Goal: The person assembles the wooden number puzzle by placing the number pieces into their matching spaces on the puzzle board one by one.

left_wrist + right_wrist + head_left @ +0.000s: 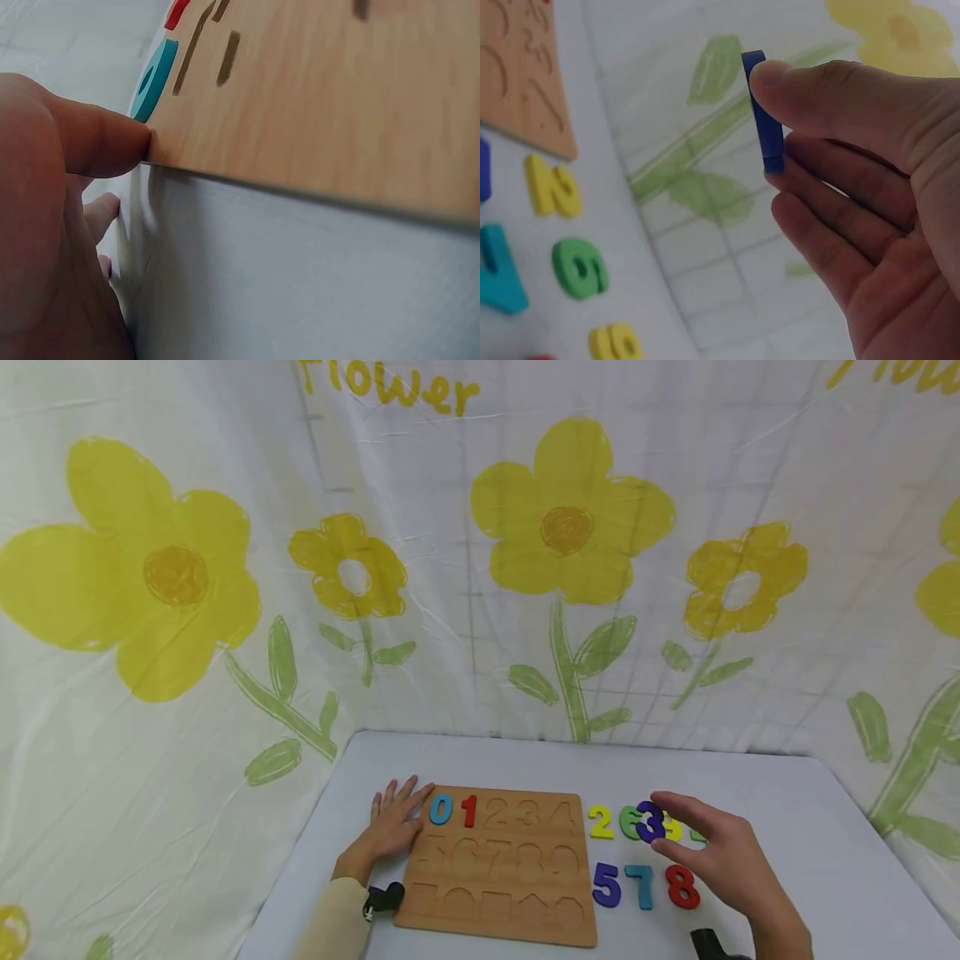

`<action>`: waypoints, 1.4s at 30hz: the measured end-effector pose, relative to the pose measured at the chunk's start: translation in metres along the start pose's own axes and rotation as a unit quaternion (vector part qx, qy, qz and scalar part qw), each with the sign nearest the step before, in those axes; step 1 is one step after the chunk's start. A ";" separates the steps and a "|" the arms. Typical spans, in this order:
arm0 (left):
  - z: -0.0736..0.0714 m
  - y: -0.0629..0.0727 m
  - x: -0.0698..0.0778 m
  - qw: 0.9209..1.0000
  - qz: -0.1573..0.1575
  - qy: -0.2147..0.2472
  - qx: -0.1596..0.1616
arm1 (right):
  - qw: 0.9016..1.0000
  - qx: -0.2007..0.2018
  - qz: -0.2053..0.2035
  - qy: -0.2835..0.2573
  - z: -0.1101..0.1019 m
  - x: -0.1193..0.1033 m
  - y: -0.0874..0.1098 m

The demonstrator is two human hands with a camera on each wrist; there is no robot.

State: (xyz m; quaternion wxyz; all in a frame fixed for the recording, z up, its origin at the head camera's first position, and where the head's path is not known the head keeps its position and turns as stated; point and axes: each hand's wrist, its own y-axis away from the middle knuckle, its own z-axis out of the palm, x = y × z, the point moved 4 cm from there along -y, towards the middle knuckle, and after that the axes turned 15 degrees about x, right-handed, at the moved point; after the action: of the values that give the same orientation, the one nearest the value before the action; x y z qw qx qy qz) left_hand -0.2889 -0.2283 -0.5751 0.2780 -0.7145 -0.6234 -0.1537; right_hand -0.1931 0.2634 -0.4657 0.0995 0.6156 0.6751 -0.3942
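Right hand (727, 852) pinching purple 3 (652, 821), left hand (394, 823) well apart, touching board (495, 880)

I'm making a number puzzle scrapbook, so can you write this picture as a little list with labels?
Board: wooden, on the white table
In board: blue 0, red 1
Left hand: touches board's edge
Right hand: pinches purple 3 above table
Loose numbers: yellow 2, green 6, yellow 9, purple 5, blue 7, red 8
Hard to tell: green piece, partly hidden by right hand
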 end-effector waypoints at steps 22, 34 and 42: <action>-0.004 0.005 0.004 0.999 0.009 0.028 0.018 | 0.991 -0.068 -0.086 -0.078 0.101 -0.047 -0.037; 0.009 0.000 -0.011 0.999 0.008 0.038 0.020 | 0.990 -0.088 -0.086 -0.072 0.155 -0.049 -0.037; 0.006 0.002 -0.009 0.998 0.021 0.047 0.029 | 0.988 -0.093 -0.104 -0.067 0.179 -0.047 -0.040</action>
State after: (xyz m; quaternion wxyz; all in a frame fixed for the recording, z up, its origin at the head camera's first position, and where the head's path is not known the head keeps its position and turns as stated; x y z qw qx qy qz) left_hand -0.2887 -0.2317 -0.5853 0.3306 -0.7109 -0.5988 -0.1637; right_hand -0.2820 0.1135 -0.5403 0.1593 0.5022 0.7613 -0.3779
